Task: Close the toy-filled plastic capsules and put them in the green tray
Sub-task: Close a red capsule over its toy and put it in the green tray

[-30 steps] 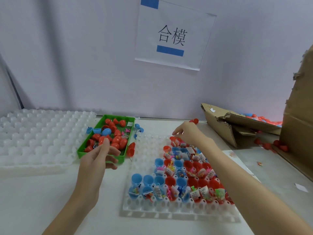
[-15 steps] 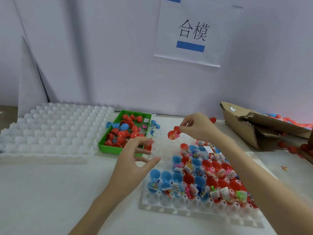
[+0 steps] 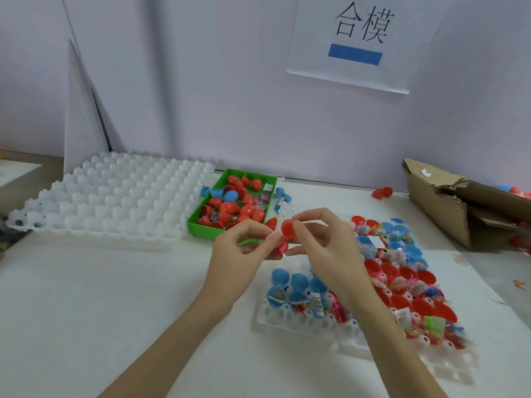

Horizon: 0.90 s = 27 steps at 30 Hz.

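Both hands meet above the table in front of the green tray. My right hand pinches a red capsule half between thumb and fingers. My left hand pinches the capsule's lower part, where a pink toy sticks out. The green tray holds several closed red capsules and a blue one. A white holder tray under my right forearm carries several open blue and red capsule halves filled with toys.
A large white moulded tray lies left of the green tray. Loose blue halves sit beside it. A torn cardboard box stands at the right, with red capsules near the wall. A paper sign hangs on the wall.
My right hand brought the red capsule from the holder tray toward the middle. My left hand came over from the green tray and now grips the capsule's other part.
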Motion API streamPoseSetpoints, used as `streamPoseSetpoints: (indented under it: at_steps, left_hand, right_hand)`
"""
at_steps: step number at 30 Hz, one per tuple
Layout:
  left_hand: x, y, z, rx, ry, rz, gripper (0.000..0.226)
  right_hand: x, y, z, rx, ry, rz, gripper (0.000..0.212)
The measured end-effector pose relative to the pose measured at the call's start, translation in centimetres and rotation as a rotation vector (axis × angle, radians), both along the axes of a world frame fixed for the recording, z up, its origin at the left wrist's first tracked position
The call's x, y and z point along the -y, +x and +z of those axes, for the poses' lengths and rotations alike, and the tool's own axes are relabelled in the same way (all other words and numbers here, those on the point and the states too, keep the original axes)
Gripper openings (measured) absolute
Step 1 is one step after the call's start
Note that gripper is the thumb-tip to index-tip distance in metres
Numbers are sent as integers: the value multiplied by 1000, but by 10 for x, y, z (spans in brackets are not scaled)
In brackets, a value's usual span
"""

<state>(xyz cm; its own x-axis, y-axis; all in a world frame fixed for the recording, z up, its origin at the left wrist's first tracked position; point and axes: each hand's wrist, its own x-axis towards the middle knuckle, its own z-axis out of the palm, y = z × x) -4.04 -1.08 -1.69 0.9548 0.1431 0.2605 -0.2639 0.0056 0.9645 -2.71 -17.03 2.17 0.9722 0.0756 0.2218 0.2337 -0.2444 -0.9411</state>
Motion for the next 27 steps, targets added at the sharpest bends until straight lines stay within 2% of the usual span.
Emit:
streamPoseSetpoints:
  at_steps: [5,9,12,17,23,27]
  left_hand:
    - [-5,-1,3,-94,-97,-80,10]
    - [-5,-3,6,-64,9,-112,9]
    - [-3,-5,7,6,116,-134,20]
    - [-4,-3,4,42,119,-40,16]
    - [-6,-2,4,-73,32,-25,19]
    - [-11,-1,6,-154,26,-48,26]
  right_hand:
    - [1,-4,0,72,65,46,14]
    - [-1,-6,-4,41,111,-10,24]
    - [0,-7,-5,28,150,-13,19]
    - [-1,-7,-6,-50,252,86,15]
    - [-2,-4,-11,-16,209,45,18]
    - [-7,-4,-16,58,63,-5,21]
